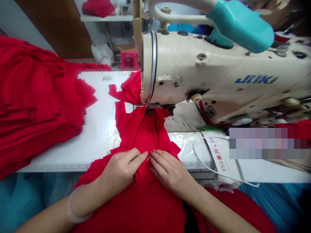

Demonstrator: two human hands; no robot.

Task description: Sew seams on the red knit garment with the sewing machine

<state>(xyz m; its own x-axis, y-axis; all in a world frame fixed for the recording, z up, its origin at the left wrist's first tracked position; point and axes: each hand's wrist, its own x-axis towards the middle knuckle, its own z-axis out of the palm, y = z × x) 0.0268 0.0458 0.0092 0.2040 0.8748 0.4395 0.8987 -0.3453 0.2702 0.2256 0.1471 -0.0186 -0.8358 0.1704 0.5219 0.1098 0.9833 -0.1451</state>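
Note:
Red fabric (145,132) runs from under the needle area of a cream sewing machine (179,71) down over the table's front edge. My left hand (125,163) pinches the fabric near the table's edge, fingertips together. Close beside it on the right, my right hand (167,168) has its fingers pressed together on the same fabric. The two hands' fingertips nearly meet at a fold. Another gathered part of red fabric (131,87) lies behind the presser foot (148,111).
A large pile of red fabric (39,100) covers the left of the white table (97,129). At right lie a printed strip (217,155) and a white cord (206,165). Blue fabric (269,200) hangs below. Behind stands a pink stool (129,60).

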